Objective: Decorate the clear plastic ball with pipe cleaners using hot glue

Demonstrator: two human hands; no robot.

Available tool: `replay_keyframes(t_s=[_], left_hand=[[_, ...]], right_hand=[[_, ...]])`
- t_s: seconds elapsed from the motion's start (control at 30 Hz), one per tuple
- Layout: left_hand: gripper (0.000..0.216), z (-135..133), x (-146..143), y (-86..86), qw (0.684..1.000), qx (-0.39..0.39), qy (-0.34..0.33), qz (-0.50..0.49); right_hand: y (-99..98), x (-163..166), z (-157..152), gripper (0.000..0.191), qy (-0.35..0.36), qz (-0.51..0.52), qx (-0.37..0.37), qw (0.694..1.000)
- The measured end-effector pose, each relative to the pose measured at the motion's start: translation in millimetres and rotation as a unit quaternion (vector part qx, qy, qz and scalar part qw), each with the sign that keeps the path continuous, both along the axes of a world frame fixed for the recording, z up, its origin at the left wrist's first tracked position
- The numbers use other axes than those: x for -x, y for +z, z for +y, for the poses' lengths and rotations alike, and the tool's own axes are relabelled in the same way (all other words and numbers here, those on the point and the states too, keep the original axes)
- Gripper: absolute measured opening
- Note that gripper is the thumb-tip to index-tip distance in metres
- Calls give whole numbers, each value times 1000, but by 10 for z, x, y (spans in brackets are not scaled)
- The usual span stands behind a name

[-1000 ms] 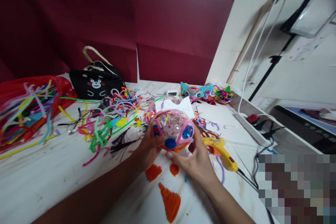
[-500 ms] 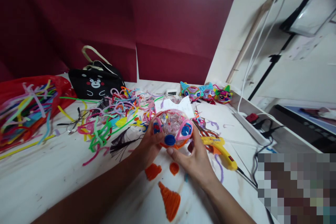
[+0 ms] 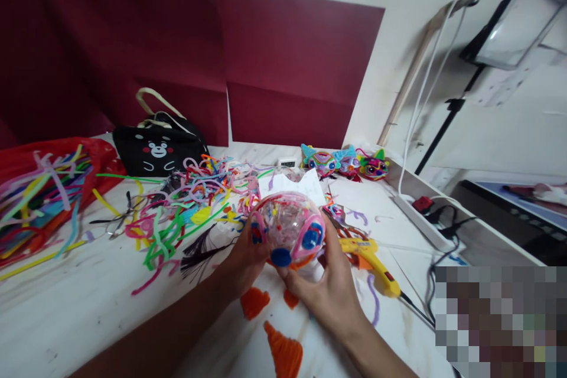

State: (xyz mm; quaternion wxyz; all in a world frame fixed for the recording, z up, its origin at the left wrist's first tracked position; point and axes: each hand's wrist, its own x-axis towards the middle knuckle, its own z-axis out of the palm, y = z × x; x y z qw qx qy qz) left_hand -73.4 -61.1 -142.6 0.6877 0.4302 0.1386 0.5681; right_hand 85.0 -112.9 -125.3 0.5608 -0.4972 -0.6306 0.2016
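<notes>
Centrally, just below mid-frame, a clear ball (image 3: pixel 287 227) (trimmed with pink loops and blue discs) sits cupped between both hands: left hand (image 3: pixel 243 257) curled round its left side, right hand (image 3: pixel 325 289) gripping from beneath, above the white table (image 3: pixel 80 301).

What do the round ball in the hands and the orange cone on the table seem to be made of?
The ball looks like clear, glossy plastic: colours show through it and it glints. Its pink and blue trim looks fuzzy, probably pipe cleaner. The orange cone seems coiled pipe cleaner too: matte, fuzzy, ridged in rings.
</notes>
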Motion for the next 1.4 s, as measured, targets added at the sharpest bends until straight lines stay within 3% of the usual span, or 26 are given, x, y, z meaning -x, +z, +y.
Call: replay_keyframes(t_s=[0.23,0.5,0.7,1.17,1.4], left_hand=[[66,-21,91,132,994,-77,-57,58],[87,28,189,209,983,-85,-72,146],[68,103,235,316,967,-162,-14,194],[121,118,332,387,967,-149,-26,204],[129,207,449,382,935,-243,-12,257]], right_hand=[[59,6,-74,95,-42,-92,-114,988],[46,4,-80,92,-69,-134,-159,976],[47,-16,-44,92,-70,-145,-168,973],[-6,-63,89,93,-40,-157,-203,966],[-85,-80,140,96,-16,-160,-192,968]])
